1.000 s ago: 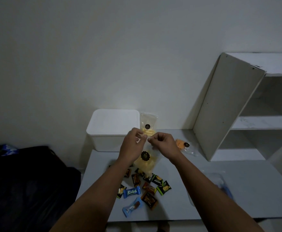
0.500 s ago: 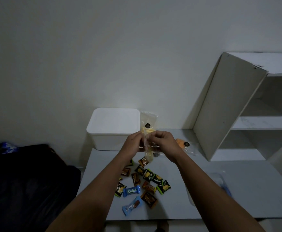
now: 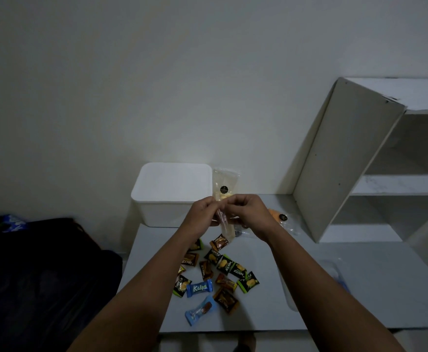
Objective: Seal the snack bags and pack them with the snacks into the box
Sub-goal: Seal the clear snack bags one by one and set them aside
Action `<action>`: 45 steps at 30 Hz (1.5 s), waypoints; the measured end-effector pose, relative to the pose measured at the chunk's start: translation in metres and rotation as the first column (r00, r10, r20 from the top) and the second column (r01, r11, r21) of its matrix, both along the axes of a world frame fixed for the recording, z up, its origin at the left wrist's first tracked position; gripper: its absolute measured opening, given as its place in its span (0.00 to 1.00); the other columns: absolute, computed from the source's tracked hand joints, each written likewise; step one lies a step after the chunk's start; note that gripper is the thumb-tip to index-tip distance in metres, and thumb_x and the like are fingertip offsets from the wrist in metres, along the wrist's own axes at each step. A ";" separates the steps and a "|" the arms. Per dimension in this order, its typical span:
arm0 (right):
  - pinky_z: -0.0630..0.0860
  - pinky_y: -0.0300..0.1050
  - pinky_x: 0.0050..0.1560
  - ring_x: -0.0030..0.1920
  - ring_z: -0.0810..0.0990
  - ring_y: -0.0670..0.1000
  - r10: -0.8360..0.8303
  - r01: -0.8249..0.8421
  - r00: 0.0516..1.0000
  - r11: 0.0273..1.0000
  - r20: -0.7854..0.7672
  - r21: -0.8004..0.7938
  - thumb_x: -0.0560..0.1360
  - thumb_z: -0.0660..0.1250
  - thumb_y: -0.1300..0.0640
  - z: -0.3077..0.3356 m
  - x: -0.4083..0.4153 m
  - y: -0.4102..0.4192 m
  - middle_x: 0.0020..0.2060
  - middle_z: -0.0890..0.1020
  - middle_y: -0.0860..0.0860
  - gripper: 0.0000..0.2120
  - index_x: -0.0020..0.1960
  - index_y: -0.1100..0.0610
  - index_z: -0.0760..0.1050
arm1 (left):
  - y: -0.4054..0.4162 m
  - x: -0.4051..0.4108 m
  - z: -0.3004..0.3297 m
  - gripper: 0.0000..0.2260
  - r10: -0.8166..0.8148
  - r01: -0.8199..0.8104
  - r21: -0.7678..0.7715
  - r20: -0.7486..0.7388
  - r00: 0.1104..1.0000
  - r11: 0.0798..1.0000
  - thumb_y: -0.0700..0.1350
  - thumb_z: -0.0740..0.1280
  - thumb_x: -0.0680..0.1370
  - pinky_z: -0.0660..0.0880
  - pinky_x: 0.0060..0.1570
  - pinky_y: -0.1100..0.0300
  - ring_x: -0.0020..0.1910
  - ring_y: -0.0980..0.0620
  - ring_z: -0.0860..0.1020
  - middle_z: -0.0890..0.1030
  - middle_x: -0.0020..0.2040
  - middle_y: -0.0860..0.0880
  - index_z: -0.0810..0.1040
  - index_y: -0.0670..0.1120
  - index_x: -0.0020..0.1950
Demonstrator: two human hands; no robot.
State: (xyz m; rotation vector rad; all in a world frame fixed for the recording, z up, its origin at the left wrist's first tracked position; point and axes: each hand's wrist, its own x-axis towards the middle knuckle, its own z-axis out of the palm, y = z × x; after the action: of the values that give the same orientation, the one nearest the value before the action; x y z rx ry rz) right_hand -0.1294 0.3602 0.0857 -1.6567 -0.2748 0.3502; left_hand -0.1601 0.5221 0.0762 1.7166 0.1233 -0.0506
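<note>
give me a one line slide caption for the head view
Both hands, left hand and right hand, pinch a clear snack bag above scattered wrapped snacks, white box behind.

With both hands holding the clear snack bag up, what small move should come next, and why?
Probably run the pinching fingers along the top edge of the clear plastic snack bag to close it. The left hand and right hand both pinch its top, and it hangs above the table, not yet packed.

Home room: white shelf unit [image 3: 360,161], dark bedding [image 3: 37,275].
</note>
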 end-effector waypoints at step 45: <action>0.86 0.48 0.45 0.41 0.86 0.58 0.100 -0.124 0.978 0.984 -0.183 -0.124 0.72 0.71 0.75 0.017 0.005 -0.018 0.43 0.84 0.64 0.11 0.54 0.71 0.80 | -0.013 0.000 -0.005 0.12 0.028 -0.035 0.131 0.054 0.998 0.991 0.41 0.59 0.83 0.82 0.45 0.49 0.36 0.49 0.78 0.79 0.36 0.45 0.73 0.45 0.40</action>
State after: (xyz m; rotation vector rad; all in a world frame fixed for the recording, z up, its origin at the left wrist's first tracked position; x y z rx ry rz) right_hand -0.1245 0.3425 0.1025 -1.7336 -0.2160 0.6095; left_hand -0.1605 0.5090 0.0711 1.8463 0.1165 0.0264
